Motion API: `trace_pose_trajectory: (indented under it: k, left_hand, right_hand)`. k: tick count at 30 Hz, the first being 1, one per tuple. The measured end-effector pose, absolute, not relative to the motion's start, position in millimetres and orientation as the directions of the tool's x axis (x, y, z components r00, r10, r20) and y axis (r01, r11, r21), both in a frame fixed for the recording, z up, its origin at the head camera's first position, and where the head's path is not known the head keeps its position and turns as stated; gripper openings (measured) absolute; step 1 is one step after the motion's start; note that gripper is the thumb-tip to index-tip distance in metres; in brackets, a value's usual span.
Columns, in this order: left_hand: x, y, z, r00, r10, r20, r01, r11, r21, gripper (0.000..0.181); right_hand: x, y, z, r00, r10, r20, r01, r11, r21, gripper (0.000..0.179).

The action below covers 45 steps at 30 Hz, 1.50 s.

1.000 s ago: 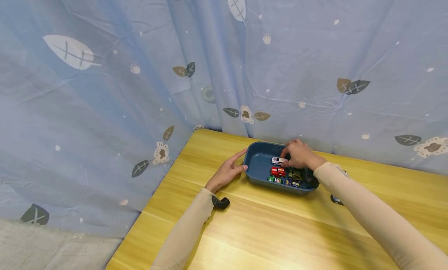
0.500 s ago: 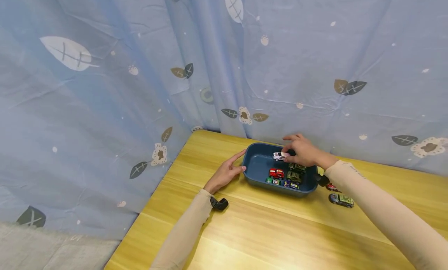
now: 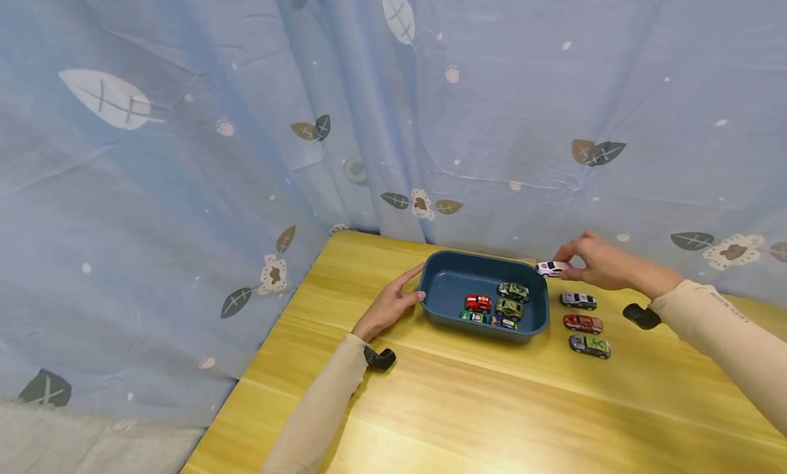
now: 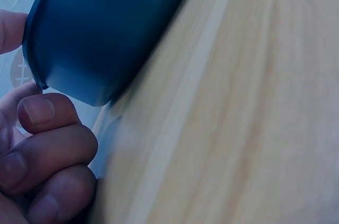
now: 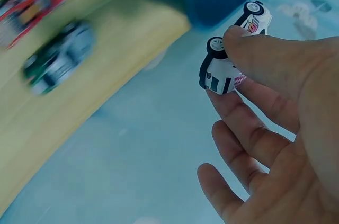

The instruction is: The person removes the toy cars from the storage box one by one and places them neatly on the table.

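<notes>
My right hand (image 3: pixel 599 261) pinches a white toy car (image 3: pixel 551 268) between thumb and fingers, just past the right rim of a dark blue plastic bin (image 3: pixel 458 261). In the right wrist view, the white toy car's wheels and purple pattern show beside my thumb. My left hand (image 3: pixel 389 309) touches the bin's left end with thumb and index finger spread apart; its other fingers curl below in the left wrist view. Inside the bin sit a red toy car (image 3: pixel 477 303), a camouflage toy car (image 3: pixel 513 291), an olive one (image 3: pixel 509 309) and several others.
On the yellow wood table (image 3: pixel 467 392), right of the bin, three toy cars stand in a column: a purple-white car (image 3: pixel 578 300), a red car (image 3: pixel 583 324) and a green-grey car (image 3: pixel 589 345). A blue patterned curtain (image 3: pixel 479 119) hangs behind the table edge.
My right hand has lifted the white toy car out of the bin and carried it right, past the rim. The left hand stays at the bin's left end.
</notes>
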<state>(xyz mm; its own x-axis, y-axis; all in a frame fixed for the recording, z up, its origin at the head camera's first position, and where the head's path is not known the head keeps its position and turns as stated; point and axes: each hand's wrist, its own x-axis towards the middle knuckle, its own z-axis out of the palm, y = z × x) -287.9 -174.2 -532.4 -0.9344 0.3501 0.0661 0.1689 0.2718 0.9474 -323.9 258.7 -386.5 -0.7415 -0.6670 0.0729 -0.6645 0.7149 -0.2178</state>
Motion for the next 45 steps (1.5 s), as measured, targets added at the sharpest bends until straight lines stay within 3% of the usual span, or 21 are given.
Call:
trace_pose_trajectory:
  k: [10,18,45]
  left_hand:
    - [-289.6,-175.2,-533.9,-0.939,0.341,0.047,0.149,0.281,0.948,0.064]
    - [-288.0,-176.2,-533.2,-0.936,0.349,0.046,0.145,0.264,0.954,0.066]
    - [-288.6,-175.5,-532.6,-0.938,0.343,0.050,0.159,0.299,0.941,0.065]
  right_hand:
    - [-308.1,345.8,-395.4,-0.823,-0.567,0.023,-0.567,0.820,-0.084,0.019]
    - [-295.7,394.3,-423.1,-0.832,-0.554,0.030,-0.554,0.832,-0.026,0.015]
    - [-289.5,398.7,-476.4,-0.858,-0.504,0.103,-0.512,0.855,-0.084,0.015]
